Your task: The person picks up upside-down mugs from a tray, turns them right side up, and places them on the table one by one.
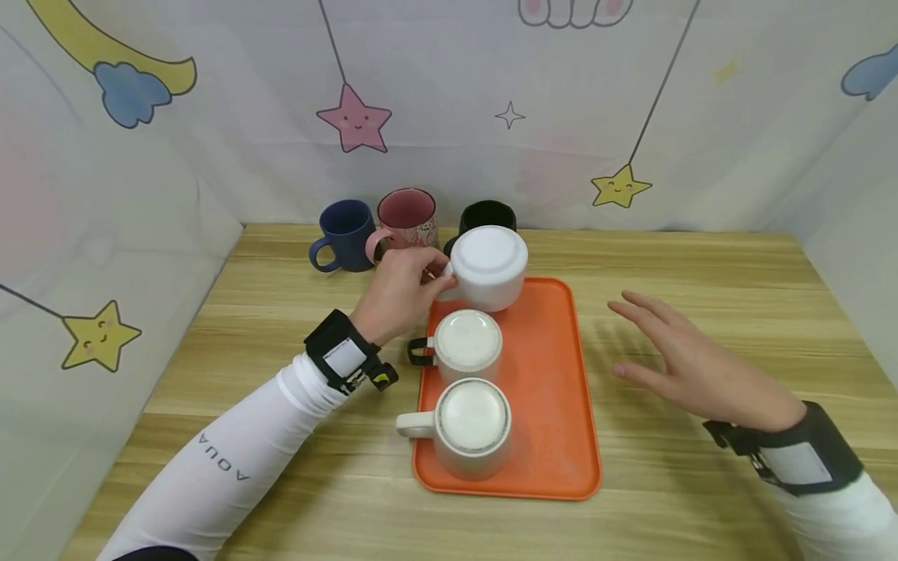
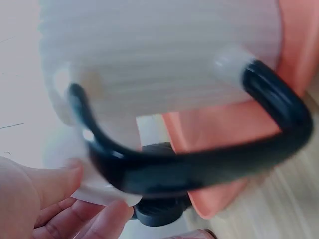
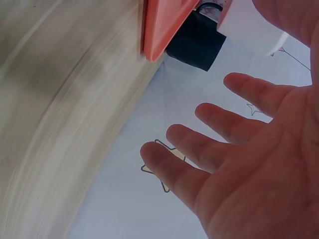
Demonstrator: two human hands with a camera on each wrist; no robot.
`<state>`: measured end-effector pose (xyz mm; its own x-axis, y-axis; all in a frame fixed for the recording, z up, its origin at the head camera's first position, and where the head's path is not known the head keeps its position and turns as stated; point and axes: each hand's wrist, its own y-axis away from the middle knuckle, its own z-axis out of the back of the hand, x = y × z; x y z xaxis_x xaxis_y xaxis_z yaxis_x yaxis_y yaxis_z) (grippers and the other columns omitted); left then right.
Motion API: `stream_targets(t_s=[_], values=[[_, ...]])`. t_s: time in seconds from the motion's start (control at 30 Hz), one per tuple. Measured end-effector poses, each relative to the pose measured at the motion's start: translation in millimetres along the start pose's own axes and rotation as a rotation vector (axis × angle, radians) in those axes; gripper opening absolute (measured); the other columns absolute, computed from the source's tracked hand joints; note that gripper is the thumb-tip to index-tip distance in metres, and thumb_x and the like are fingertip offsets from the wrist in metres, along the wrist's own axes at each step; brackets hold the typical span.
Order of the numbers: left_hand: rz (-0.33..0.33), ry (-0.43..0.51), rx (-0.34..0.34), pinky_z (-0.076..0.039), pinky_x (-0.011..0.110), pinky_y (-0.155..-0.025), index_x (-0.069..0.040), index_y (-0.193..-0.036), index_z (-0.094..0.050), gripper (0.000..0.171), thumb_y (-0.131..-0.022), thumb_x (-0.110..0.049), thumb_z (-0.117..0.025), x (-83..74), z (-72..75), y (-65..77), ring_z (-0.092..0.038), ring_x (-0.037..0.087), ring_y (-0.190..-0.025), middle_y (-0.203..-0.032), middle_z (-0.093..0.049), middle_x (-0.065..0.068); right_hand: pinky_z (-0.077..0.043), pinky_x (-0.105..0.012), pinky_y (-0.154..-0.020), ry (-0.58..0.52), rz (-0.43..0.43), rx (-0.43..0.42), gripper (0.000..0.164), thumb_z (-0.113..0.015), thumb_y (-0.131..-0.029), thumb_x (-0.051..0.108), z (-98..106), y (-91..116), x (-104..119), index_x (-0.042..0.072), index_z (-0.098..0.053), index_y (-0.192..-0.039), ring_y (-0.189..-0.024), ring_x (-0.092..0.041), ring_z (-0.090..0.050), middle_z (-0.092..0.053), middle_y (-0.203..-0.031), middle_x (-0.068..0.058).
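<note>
My left hand (image 1: 400,292) pinches the handle of a white mug (image 1: 489,265), which is bottom up over the far left end of an orange tray (image 1: 550,421). In front of it, an upside-down mug with a black handle (image 1: 421,352) stands on the tray. Nearest me, an upside-down ribbed cream mug (image 1: 471,436) has its handle sticking out past the tray's left edge. The left wrist view shows the black handle (image 2: 199,172) large, with fingers on the white mug behind it. My right hand (image 1: 701,370) hovers right of the tray, fingers spread, holding nothing.
Behind the tray, by the fabric backdrop (image 1: 449,148), stand a dark blue mug (image 1: 348,234), a pink patterned mug (image 1: 410,218) and a black mug (image 1: 489,214), all upright. The white mug partly covers the black one. Wooden tabletop (image 1: 652,483) surrounds the tray.
</note>
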<state>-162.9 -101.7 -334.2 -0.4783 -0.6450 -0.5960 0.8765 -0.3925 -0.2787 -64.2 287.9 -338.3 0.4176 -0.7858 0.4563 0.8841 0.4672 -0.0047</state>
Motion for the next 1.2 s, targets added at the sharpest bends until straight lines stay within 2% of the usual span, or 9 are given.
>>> stream_targets(t_s=[0.23, 0.43, 0.6, 0.73, 0.77, 0.93, 1.0, 1.2], values=[[-0.041, 0.12, -0.083, -0.062, 0.032, -0.082, -0.003, -0.115, -0.078, 0.022, -0.096, -0.012, -0.082, -14.9, 5.7, -7.8, -0.072, 0.018, -0.089, -0.103, -0.078, 0.006, -0.039, -0.07, -0.111, -0.027, 0.044, -0.028, 0.083, -0.078, -0.1, 0.033, 5.3, -14.6, 2.0, 0.008, -0.032, -0.165, -0.15, -0.045, -0.036, -0.031, -0.168, -0.021], [-0.037, 0.185, -0.149, -0.061, 0.029, -0.08, -0.005, -0.118, -0.077, 0.023, -0.097, -0.015, -0.08, -29.2, 10.2, -16.8, -0.07, 0.014, -0.086, -0.101, -0.076, 0.004, -0.044, -0.063, -0.112, -0.071, 0.061, -0.117, 0.079, -0.077, -0.1, 0.029, 9.9, -30.6, 7.5, 0.006, -0.035, -0.164, -0.148, -0.038, -0.041, -0.041, -0.164, -0.017], [-0.01, 0.254, -0.186, -0.061, 0.029, -0.078, -0.008, -0.12, -0.077, 0.024, -0.098, -0.019, -0.079, -39.1, 12.1, -23.0, -0.069, 0.014, -0.085, -0.101, -0.076, 0.001, -0.051, -0.058, -0.106, -0.172, 0.075, -0.183, 0.073, -0.074, -0.103, 0.026, 13.5, -47.0, 15.5, 0.006, -0.037, -0.163, -0.144, -0.035, -0.047, -0.047, -0.16, -0.014], [-0.001, 0.363, -0.214, -0.062, 0.03, -0.078, -0.008, -0.123, -0.077, 0.026, -0.099, -0.018, -0.078, -44.7, 11.7, -26.7, -0.069, 0.016, -0.084, -0.103, -0.075, 0.002, -0.053, -0.056, -0.104, -0.256, 0.073, -0.207, 0.068, -0.071, -0.105, 0.024, 15.4, -60.0, 23.9, 0.009, -0.039, -0.163, -0.142, -0.033, -0.051, -0.049, -0.159, -0.012], [-0.007, 0.396, -0.221, -0.062, 0.03, -0.079, -0.007, -0.124, -0.076, 0.026, -0.1, -0.017, -0.077, -45.6, 11.4, -27.6, -0.069, 0.017, -0.085, -0.104, -0.075, 0.003, -0.054, -0.055, -0.104, -0.282, 0.067, -0.212, 0.068, -0.071, -0.105, 0.025, 15.5, -63.5, 26.4, 0.009, -0.039, -0.163, -0.141, -0.033, -0.052, -0.049, -0.159, -0.012], [-0.074, 0.588, -0.254, -0.064, 0.034, -0.082, 0.0, -0.123, -0.075, 0.026, -0.099, -0.008, -0.077, -50.5, 8.2, -33.9, -0.073, 0.022, -0.085, -0.104, -0.076, 0.01, -0.056, -0.029, -0.101, -0.497, 0.039, -0.253, 0.06, -0.068, -0.107, 0.023, 13.8, -82.2, 41.0, 0.007, -0.045, -0.16, -0.135, -0.033, -0.059, -0.055, -0.153, -0.01], [-0.082, 0.659, -0.263, -0.064, 0.036, -0.082, 0.003, -0.121, -0.074, 0.025, -0.099, -0.006, -0.076, -54.2, 6.2, -36.3, -0.074, 0.023, -0.088, -0.105, -0.076, 0.012, -0.056, -0.022, -0.096, -0.592, 0.045, -0.275, 0.056, -0.066, -0.107, 0.021, 11.8, -89.6, 46.6, 0.005, -0.047, -0.157, -0.13, -0.032, -0.063, -0.057, -0.148, -0.011], [-0.033, 0.806, -0.266, -0.063, 0.037, -0.089, 0.003, -0.124, -0.073, 0.026, -0.1, -0.007, -0.074, -68.4, -0.6, -39.1, -0.075, 0.024, -0.103, -0.113, -0.077, 0.013, -0.061, -0.031, -0.087, -0.833, 0.103, -0.339, 0.047, -0.065, -0.108, 0.016, 4.5, -109.9, 63.2, 0.0, -0.053, -0.15, -0.115, -0.028, -0.07, -0.061, -0.14, -0.015]])
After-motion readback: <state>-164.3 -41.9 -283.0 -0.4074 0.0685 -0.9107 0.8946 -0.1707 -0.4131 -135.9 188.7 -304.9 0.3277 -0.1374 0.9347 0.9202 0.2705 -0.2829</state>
